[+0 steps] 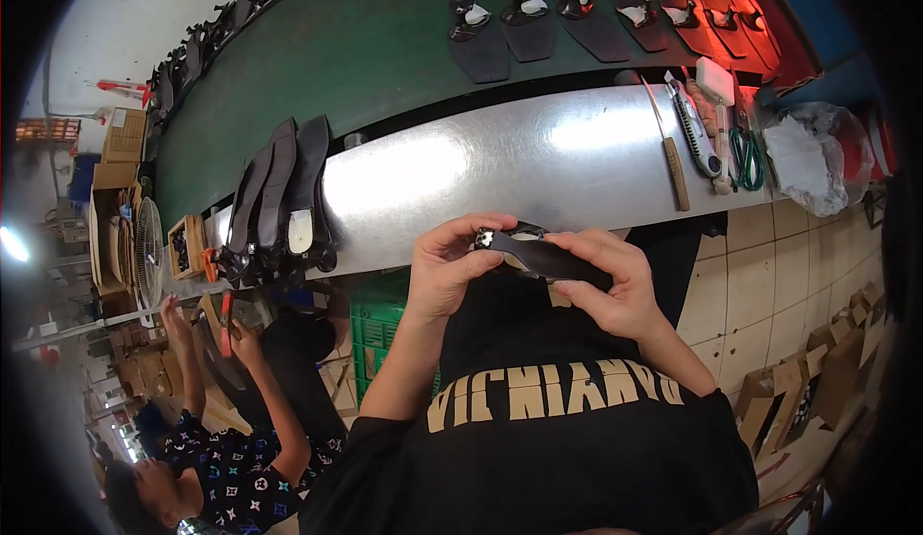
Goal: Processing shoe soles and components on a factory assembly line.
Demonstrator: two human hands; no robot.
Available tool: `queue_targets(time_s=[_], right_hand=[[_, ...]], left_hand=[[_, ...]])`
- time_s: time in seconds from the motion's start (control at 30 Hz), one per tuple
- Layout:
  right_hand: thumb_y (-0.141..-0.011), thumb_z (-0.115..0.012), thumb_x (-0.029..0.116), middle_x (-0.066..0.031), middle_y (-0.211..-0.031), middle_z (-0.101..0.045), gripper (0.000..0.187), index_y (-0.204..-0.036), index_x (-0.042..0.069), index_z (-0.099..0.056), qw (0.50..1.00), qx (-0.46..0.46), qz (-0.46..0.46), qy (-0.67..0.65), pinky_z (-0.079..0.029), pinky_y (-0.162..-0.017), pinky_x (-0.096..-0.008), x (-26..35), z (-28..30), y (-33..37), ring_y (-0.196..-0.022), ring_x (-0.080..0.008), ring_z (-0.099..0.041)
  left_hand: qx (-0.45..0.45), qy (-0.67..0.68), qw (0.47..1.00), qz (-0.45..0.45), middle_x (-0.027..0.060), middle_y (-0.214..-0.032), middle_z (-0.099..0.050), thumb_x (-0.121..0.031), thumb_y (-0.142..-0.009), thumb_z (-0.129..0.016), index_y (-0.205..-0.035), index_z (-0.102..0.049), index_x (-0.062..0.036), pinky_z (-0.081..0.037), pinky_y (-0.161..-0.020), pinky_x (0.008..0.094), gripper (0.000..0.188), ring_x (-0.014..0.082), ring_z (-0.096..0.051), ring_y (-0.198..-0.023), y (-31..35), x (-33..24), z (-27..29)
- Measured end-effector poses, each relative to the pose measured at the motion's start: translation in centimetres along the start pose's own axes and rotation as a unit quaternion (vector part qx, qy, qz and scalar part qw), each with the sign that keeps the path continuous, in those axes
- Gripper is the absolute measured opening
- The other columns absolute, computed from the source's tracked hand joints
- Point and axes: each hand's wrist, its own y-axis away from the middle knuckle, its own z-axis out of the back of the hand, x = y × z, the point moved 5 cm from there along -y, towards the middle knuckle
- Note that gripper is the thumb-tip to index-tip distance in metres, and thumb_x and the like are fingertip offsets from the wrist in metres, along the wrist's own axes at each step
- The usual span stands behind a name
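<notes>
A dark sandal [556, 262] with a glossy strap is held between both my hands, just in front of the metal bench's near edge. My left hand [444, 264] pinches its left end, where a shiny patterned piece shows by the fingertips. On the other end, my right hand [620, 285] has thumb and fingers closed around the dark sole. Something pale shows along the sandal's middle, partly hidden by the fingers. Several dark sandals [279, 184] lie bunched on the bench to the left of my left hand.
Bench tools lie at the right: a wooden-handled awl [676, 174], a utility knife [694, 126] and a green cord [746, 158]. A clear plastic bag [817, 160] is beside them. Sandals [478, 40] line the green belt [385, 45]. A co-worker [231, 458] works at left.
</notes>
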Motion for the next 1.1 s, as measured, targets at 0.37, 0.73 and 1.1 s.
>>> queue_targets(time_s=[0.37,0.73,1.1], right_hand=[[-0.074,-0.071,0.002,-0.01,-0.085,-0.062,0.046,-0.12,0.003,-0.065,0.996,0.027,0.024,0.076,-0.048,-0.068,-0.0302,1.1,0.2,-0.3,-0.075,-0.0221,-0.061],[-0.072,-0.073,0.004,-0.0097,-0.085,-0.059,0.049,-0.12,0.004,-0.063,0.979,0.06,0.078,0.177,-0.048,-0.067,-0.0346,2.6,-0.1,-0.4,-0.076,-0.0256,-0.059],[-0.076,-0.07,0.008,-0.0113,-0.086,-0.056,0.047,-0.121,0.003,-0.059,0.967,0.082,0.045,0.238,-0.049,-0.07,-0.038,1.6,-1.1,-0.4,-0.078,-0.0283,-0.059]], left_hand=[[0.007,-0.089,0.996,0.005,0.0214,-0.122,-0.064,0.011,-0.076,-0.07,-0.113,-0.068,0.0032,-0.054,-0.091,0.0315,0.038,0.025,-0.063,-0.109,0.3,-0.8,-0.2],[0.092,-0.138,0.986,-0.022,0.0259,-0.128,-0.059,0.017,-0.074,-0.06,-0.113,-0.07,0.0019,-0.053,-0.091,0.0317,0.043,0.0283,-0.061,-0.115,0.7,-1.3,-1.0],[0.045,-0.245,0.968,-0.028,0.0201,-0.13,-0.06,0.015,-0.075,-0.056,-0.115,-0.069,0.001,-0.05,-0.093,0.0289,0.045,0.0227,-0.061,-0.116,1.3,-1.0,-2.1]])
